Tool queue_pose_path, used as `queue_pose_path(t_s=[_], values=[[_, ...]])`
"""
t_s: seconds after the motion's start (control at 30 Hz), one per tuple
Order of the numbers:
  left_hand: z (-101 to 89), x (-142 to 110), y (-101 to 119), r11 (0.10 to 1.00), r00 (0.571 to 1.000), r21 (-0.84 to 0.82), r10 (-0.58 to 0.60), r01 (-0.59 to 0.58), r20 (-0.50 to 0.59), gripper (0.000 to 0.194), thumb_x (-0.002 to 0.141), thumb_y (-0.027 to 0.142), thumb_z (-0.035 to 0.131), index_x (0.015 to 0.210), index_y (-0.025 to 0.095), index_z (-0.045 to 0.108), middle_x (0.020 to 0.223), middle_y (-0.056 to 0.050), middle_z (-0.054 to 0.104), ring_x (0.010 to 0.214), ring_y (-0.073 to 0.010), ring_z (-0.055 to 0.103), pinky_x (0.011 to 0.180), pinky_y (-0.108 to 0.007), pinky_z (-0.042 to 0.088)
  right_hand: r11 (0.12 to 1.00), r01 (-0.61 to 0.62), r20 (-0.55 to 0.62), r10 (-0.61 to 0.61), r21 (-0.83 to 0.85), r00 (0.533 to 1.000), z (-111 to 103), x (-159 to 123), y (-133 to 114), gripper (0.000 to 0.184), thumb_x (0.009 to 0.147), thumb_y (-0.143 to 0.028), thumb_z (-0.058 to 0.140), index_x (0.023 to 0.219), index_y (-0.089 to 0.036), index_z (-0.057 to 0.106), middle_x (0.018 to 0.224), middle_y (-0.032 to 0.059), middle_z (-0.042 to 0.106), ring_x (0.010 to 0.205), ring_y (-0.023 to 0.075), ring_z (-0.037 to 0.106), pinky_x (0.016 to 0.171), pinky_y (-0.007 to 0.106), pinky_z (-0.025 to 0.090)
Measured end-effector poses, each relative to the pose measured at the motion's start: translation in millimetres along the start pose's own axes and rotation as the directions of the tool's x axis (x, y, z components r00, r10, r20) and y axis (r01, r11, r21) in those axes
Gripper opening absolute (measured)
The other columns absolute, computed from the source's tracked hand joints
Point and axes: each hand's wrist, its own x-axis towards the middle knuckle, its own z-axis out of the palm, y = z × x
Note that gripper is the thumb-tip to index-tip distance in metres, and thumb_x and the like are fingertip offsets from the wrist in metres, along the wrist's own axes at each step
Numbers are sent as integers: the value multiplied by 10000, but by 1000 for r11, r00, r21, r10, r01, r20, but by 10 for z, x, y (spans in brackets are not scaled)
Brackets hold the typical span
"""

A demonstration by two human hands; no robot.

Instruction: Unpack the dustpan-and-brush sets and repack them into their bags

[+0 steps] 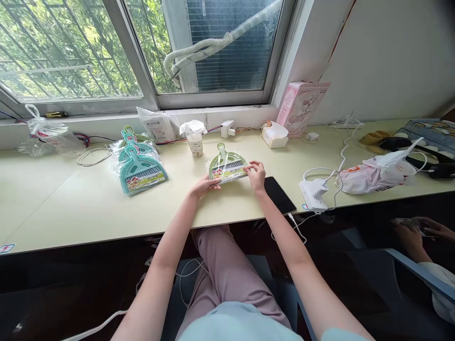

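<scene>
A green dustpan and brush set [227,163] in clear plastic wrap lies on the pale table in front of me. My left hand [207,185] grips its near left corner, fingers at the lower edge of the wrap. At the right end, my right hand [255,174] pinches the edge of the packaging between thumb and fingers. To the left, several similar wrapped sets lie overlapping, with a teal dustpan and brush set [142,170] on top. A black tablet [279,195] rests beside my right forearm.
A cup [195,138] covered with white tissue and a tissue box [275,134] stand toward the window. A pink box [302,109] leans at the wall. On the right are a power strip [314,195] with cables and a plastic bag [373,174]. Another person's hands [412,237] hold a phone.
</scene>
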Motion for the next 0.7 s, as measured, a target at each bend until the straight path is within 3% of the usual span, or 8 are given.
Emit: queue_pose_path(t_s=[0.1, 0.23, 0.3, 0.37, 0.47, 0.57, 0.63, 0.7], values=[[-25, -11, -3, 998, 999, 49, 45, -46, 20, 369, 819, 143, 711, 1140, 98, 535, 831, -63, 702, 599, -119, 689, 529, -182, 546, 996, -47, 30, 45, 73, 999, 48, -14, 31, 226, 779, -375, 732, 895, -187, 684, 1219, 121, 570, 1041, 215, 622, 925, 374, 540], [-66, -20, -18, 991, 996, 106, 75, -79, 40, 465, 806, 185, 732, 1210, 113, 511, 858, -68, 704, 606, -129, 690, 514, -196, 526, 940, -287, 177, 256, 183, 950, 47, -33, 84, 646, 742, -380, 756, 1331, -233, 534, 1142, 95, 675, 920, 204, 674, 824, 382, 595], [-67, -30, -16, 985, 996, 147, 85, -90, 39, 533, 800, 220, 742, 1263, 130, 493, 965, -98, 710, 622, -134, 694, 549, -218, 543, 878, -418, 279, 351, 233, 894, 46, -24, 124, 627, 724, -424, 757, 1278, -183, 589, 981, 80, 725, 864, 217, 685, 765, 385, 610], [-49, -52, 6, 974, 994, 197, 106, -112, 41, 607, 807, 287, 741, 1333, 159, 466, 1113, -135, 691, 680, -153, 710, 623, -259, 576, 839, -466, 301, 385, 279, 872, 52, -7, 164, 528, 694, -454, 765, 1114, -145, 680, 896, 77, 736, 845, 228, 690, 746, 383, 612], [1, -96, 63, 953, 977, 222, 192, -207, 89, 759, 844, 393, 688, 1490, 238, 322, 1333, -166, 596, 933, -236, 716, 774, -357, 601, 823, -454, 223, 399, 341, 890, 57, 11, 208, 472, 650, -467, 779, 977, -134, 711, 870, 76, 740, 849, 238, 697, 753, 383, 605], [62, -91, 68, 922, 949, 235, 278, -307, 148, 1072, 784, 376, 747, 1574, 323, 24, 1499, -163, 444, 1220, -304, 591, 916, -432, 562, 822, -434, 166, 402, 369, 901, 45, 11, 236, 478, 634, -462, 773, 973, -132, 706, 880, 74, 744, 868, 238, 700, 767, 372, 597], [105, -39, 18, 891, 935, 283, 331, -354, 126, 1334, 652, 290, 855, 1555, 335, -126, 1549, -164, 370, 1282, -314, 537, 985, -429, 521, 823, -430, 145, 406, 370, 902, 35, 6, 249, 489, 643, -461, 758, 1000, -131, 700, 896, 75, 745, 864, 235, 701, 756, 370, 598], [138, 34, -48, 882, 924, 281, 377, -378, 60, 1447, 578, 233, 892, 1538, 321, -187, 1534, -172, 390, 1231, -300, 576, 984, -414, 518, 826, -429, 129, 411, 367, 902, 29, 0, 253, 500, 657, -462, 744, 1029, -131, 695, 912, 76, 746, 853, 233, 703, 738, 373, 600]])
